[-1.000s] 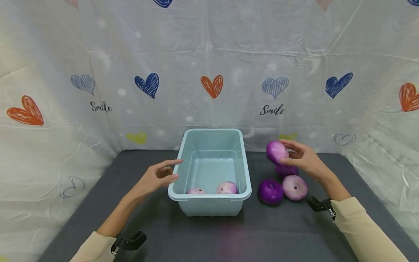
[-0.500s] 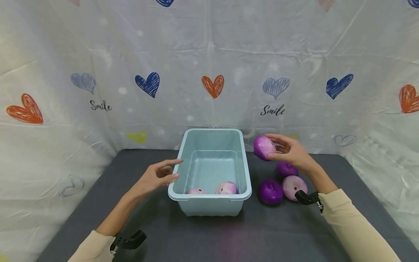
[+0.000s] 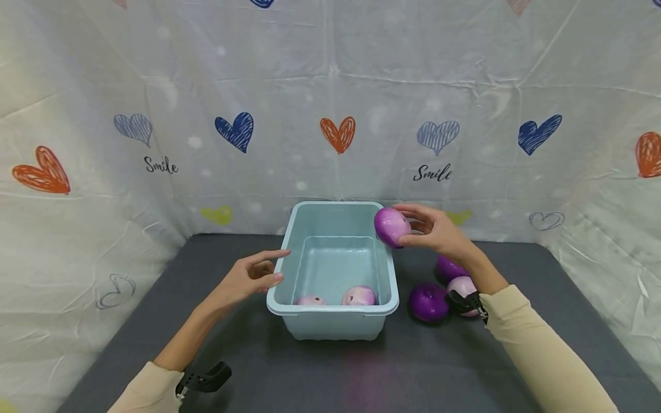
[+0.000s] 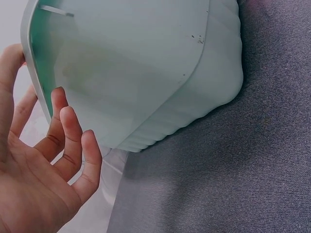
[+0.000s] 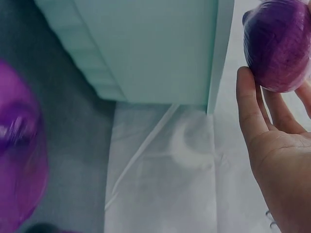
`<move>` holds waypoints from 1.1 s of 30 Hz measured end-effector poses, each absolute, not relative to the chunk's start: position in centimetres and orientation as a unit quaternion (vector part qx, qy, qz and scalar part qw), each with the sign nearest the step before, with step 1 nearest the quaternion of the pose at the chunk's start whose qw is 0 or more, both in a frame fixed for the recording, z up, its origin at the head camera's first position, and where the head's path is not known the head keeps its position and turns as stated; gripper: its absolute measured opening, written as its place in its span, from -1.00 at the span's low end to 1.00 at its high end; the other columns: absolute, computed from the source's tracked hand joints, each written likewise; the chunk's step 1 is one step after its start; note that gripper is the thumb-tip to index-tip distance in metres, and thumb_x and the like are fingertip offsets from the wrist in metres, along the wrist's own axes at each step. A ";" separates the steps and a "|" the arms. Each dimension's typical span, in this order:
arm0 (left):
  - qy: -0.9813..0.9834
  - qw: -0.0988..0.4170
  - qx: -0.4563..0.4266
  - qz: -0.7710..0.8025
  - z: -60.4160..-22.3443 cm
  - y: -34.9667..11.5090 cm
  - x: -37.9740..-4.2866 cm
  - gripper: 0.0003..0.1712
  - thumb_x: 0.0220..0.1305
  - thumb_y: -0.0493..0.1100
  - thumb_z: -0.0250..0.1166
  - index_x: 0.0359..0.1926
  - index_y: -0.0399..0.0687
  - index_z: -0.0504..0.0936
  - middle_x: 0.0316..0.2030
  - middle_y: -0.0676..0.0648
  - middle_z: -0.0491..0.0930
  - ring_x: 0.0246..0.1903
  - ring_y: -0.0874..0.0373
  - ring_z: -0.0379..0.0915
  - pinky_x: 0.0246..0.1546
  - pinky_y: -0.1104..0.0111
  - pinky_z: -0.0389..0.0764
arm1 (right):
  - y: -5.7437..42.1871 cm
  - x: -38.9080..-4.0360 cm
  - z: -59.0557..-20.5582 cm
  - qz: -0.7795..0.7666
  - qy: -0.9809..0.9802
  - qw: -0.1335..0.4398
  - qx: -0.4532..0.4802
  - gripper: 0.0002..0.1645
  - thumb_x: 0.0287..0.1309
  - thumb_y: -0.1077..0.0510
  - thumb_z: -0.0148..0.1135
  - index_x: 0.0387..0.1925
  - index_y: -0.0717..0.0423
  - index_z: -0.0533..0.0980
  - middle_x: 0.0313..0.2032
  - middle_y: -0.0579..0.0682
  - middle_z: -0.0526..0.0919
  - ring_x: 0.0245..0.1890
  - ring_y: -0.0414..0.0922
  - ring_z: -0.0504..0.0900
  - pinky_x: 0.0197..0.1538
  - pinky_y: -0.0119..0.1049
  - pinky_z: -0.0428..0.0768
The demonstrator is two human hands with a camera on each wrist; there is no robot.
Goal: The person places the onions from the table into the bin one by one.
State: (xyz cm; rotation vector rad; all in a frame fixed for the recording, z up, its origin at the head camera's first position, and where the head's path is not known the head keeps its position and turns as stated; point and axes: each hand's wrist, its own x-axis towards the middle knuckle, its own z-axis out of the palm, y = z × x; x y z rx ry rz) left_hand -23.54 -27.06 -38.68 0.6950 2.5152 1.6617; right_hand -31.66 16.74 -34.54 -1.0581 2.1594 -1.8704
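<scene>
A pale blue plastic tub stands mid-table, with two pinkish onions at its near end. My right hand grips a shiny purple onion between thumb and fingers, raised at the tub's right rim. The right wrist view shows the same onion at the fingertips, with a glossy, film-like surface. On the left, my left hand lays its index finger and thumb over the tub's left rim. In the left wrist view its other fingers bend loosely outside the tub wall.
Right of the tub, a dark purple onion, another purple onion and a pale pink onion sit together on the dark grey cloth, partly hidden by my right wrist. A white curtain with hearts hangs behind the table.
My right hand has carried the purple onion leftward and slightly up, from above the other onions to the tub's right rim. The left hand stays in place.
</scene>
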 end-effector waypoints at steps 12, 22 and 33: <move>0.812 0.021 0.229 0.536 -38.9 -27.1 -23.6 -0.43 0.43 -0.18 0.31 0.42 0.01 0.48 -0.37 -0.21 0.52 -0.46 -0.09 0.41 -0.32 0.12 0.57 | 15.1 -31.4 -34.3 -0.631 0.677 0.068 -0.371 -0.25 0.20 0.38 0.42 0.39 0.30 0.37 0.31 0.22 0.45 0.25 0.25 0.46 0.18 -0.03 0.51; 0.814 0.016 0.226 0.535 -38.8 -27.0 -23.6 -0.43 0.43 -0.18 0.31 0.42 0.02 0.49 -0.37 -0.21 0.54 -0.43 -0.10 0.43 -0.31 0.14 0.59 | 17.2 -31.0 -34.9 -0.629 0.693 0.061 -0.346 -0.31 0.27 0.35 0.37 0.40 0.24 0.38 0.32 0.18 0.45 0.27 0.27 0.43 0.14 -0.05 0.54; 0.804 0.022 0.234 0.546 -38.8 -27.0 -23.5 -0.43 0.44 -0.21 0.30 0.43 -0.03 0.47 -0.42 -0.15 0.49 -0.49 0.09 0.36 -0.33 0.16 0.57 | 20.8 -30.8 -35.8 -0.607 0.722 0.043 -0.328 -0.38 0.35 0.35 0.29 0.40 0.22 0.38 0.31 0.17 0.46 0.26 0.29 0.44 0.13 -0.12 0.55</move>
